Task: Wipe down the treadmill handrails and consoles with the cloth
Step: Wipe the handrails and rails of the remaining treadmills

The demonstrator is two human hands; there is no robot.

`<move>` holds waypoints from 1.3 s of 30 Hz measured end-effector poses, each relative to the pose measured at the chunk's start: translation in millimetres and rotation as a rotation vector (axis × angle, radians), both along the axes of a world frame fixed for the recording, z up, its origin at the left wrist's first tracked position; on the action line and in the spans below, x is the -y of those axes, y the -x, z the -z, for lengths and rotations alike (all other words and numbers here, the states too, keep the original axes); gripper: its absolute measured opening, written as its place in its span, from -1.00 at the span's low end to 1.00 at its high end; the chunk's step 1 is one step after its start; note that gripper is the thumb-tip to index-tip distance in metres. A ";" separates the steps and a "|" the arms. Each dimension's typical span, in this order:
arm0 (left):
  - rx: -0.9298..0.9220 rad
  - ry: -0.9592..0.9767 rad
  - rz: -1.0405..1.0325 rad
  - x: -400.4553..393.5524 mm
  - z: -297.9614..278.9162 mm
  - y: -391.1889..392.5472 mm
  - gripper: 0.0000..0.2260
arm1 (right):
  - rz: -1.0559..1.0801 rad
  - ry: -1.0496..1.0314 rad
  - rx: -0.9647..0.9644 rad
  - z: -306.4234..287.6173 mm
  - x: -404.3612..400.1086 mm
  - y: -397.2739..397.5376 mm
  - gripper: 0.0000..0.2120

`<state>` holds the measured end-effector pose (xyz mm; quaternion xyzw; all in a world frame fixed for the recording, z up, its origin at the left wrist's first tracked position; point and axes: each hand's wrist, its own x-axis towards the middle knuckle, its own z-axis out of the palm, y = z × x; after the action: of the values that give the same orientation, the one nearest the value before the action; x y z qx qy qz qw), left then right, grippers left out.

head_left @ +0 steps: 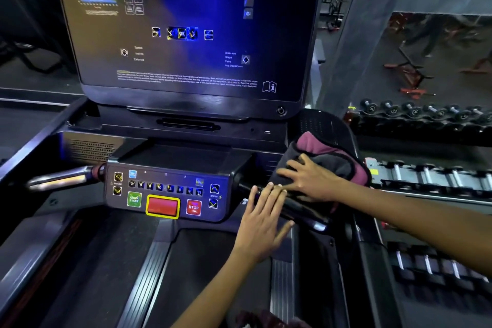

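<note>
**Cloth on right handrail, both hands flat**

The screen (186, 29) fills the far centre of the view, dark with blue glare, showing small icons and lines of text too blurred to read in full. Below it sits the belt (207, 274), running near and centre between two ribbed side rails.

The keypad (167, 192) stands between screen and belt, tilted toward the viewer. It carries a green start button (134, 199), a red bar (162, 206) framed in yellow, and a red stop button (193, 207). A chrome left handrail (61, 177) projects from the keypad's left side.

A dumbbell rack (431, 176) occupies the right of the scene, close beside the treadmill. Gym benches appear far right, blurred.

The right handrail (300, 208), black, projects from the keypad's right side. The cloth (327, 154), grey with a maroon edge, is bunched on this handrail and the tray behind it.

The right hand (308, 178) presses flat on the cloth, fingers spread and straight, gripping nothing. The left hand (262, 218) lies just near and left of it, fingers straight and together, fingertips resting on the right handrail, touching the cloth's near edge; it holds nothing.
</note>
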<state>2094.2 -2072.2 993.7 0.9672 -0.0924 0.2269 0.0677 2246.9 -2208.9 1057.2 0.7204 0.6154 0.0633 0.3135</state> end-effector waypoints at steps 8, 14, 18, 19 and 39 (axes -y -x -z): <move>-0.004 0.005 0.004 -0.5 0.4 -0.1 -0.47 | 0.083 -0.086 0.127 24.8 -35.4 6.1 -0.61; -0.021 -0.013 0.022 -3.3 0.4 1.2 -0.47 | 0.001 0.003 0.007 -6.7 12.5 -2.3 -0.59; -0.043 -0.009 0.010 -2.4 0.2 1.4 -0.47 | 0.043 0.034 -0.013 -21.5 9.5 -6.0 -0.59; -0.038 -0.008 0.011 -2.2 0.6 1.2 -0.47 | 0.019 0.005 0.011 -18.4 0.2 -3.9 -0.60; -0.039 -0.031 0.013 -3.5 -1.9 3.0 -0.43 | 0.366 -0.280 -0.180 -25.8 21.9 -3.7 -0.64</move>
<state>2091.3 -2068.7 995.6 0.9717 -0.1007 0.2063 0.0559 2250.6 -2230.8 1083.0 0.8590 0.4854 0.0258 0.1606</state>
